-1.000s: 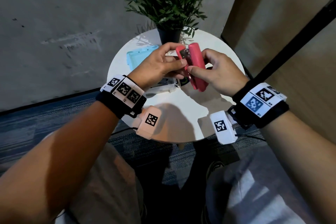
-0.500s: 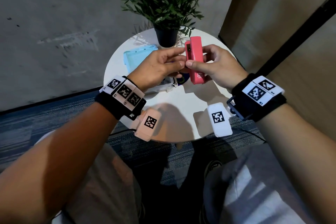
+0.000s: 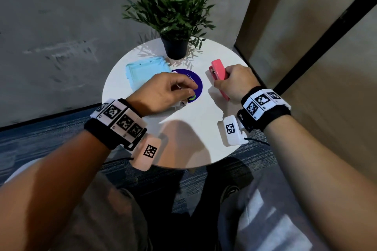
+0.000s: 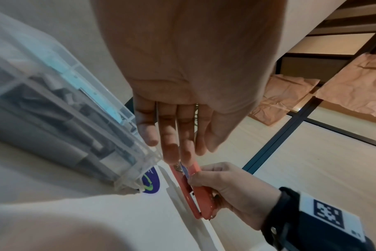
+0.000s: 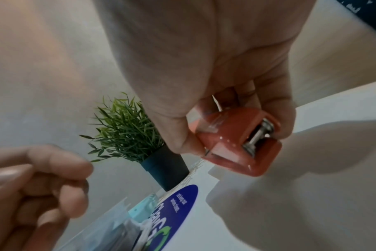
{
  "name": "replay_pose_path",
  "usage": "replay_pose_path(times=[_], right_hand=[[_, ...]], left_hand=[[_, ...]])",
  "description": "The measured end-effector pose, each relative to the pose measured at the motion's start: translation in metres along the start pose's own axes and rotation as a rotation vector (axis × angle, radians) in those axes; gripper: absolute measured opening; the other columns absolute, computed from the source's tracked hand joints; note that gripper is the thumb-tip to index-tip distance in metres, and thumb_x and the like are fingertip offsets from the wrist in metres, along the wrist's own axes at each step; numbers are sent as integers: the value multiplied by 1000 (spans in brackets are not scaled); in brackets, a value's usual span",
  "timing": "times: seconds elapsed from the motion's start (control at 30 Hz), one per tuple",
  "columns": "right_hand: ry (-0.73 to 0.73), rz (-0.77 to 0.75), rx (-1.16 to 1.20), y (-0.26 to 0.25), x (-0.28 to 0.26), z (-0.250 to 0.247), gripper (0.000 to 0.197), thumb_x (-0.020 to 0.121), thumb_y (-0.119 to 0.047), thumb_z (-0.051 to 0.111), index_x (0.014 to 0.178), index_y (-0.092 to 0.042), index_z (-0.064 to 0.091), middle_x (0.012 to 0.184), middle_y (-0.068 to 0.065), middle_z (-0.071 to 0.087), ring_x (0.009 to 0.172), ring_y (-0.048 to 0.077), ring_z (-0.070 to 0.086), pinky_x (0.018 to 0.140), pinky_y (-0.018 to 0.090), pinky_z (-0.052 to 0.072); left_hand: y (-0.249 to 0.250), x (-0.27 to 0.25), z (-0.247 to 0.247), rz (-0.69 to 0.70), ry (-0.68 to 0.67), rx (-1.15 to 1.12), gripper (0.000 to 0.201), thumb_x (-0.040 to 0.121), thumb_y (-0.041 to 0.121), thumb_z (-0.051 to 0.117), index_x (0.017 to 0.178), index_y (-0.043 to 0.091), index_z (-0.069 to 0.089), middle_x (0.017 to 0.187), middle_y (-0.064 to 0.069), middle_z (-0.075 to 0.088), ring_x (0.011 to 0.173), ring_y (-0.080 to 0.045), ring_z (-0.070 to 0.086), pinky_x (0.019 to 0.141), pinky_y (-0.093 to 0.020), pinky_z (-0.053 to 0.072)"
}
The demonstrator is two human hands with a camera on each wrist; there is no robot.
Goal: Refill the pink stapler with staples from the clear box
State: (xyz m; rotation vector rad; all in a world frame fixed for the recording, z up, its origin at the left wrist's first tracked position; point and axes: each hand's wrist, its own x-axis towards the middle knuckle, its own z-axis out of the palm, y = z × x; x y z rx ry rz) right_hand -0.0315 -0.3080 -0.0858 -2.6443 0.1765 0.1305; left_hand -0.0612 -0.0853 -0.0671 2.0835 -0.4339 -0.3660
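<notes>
On the round white desk (image 3: 195, 128), the clear box (image 4: 60, 108) sits under the left hand (image 3: 163, 91), fingers loosely curled, empty; the right hand (image 3: 234, 83) grips the pink stapler (image 3: 219, 71) resting on the desk.

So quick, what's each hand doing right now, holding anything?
Left hand: fingers loosely curled over the clear box; whether it holds anything cannot be told.
Right hand: gripping the pink stapler on the table.
</notes>
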Motion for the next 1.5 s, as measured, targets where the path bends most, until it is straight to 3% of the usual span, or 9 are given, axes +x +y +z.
replay_pose_path(times=[0.1,0.2,0.4,0.6,0.73,1.0,1.27,1.4,1.5], right_hand=[[-16,2,-23,-3,6,6,22,83,-38,71,85,-17,62,85,6,60,80,28,57,68,30,37],[-16,-7,-49,-2,10,12,23,84,-36,70,84,-14,62,88,8,60,80,27,54,67,30,34],[18,9,-30,1,15,17,28,87,-36,68,99,-11,67,90,6,56,80,25,52,68,30,34],[-14,10,-21,4,21,19,34,88,-38,66,108,-11,66,98,6,56,86,25,50,72,32,34],[-36,20,-21,4,24,19,35,88,-37,66,110,-10,67,98,8,60,86,26,53,71,32,35],[-39,34,-57,-2,24,18,34,88,-32,65,111,-8,67,109,14,67,90,29,56,72,33,37],[-52,46,-74,-10,19,11,42,87,-40,64,114,-8,63,113,17,64,91,32,57,73,34,39],[26,-13,-104,-28,1,-3,60,88,-52,58,131,-9,53,130,19,52,120,40,51,97,43,45],[77,-163,-119,-48,-25,-14,58,92,-49,53,137,-14,51,135,15,50,126,37,47,103,44,41]], left_hand=[[-2,0,0,13,4,33,16,92,18,67,107,16,74,96,-5,76,87,-12,69,79,-14,51],[-5,0,-1,23,-10,37,15,92,20,68,105,18,74,94,-2,76,84,-8,69,76,-10,48],[-9,-5,1,74,-66,30,17,92,18,67,108,18,73,97,3,75,88,-10,70,82,-21,52],[-15,-19,11,196,-204,259,23,90,29,69,112,24,71,98,14,71,87,2,63,73,-10,45],[-25,-35,13,266,-225,306,25,88,33,72,110,22,72,99,13,70,87,-4,64,74,-9,45],[-23,-50,7,191,-262,369,26,90,38,67,113,25,69,102,14,68,89,0,62,73,-5,42],[-13,-67,-2,86,-329,485,33,92,47,61,118,28,65,110,16,66,94,0,61,81,-18,49],[1,-67,-7,47,-305,555,34,91,47,60,119,28,66,111,15,66,94,-4,62,85,-27,51],[6,-66,-10,32,-274,581,32,91,47,60,116,27,66,110,13,67,92,-7,63,85,-30,52]])
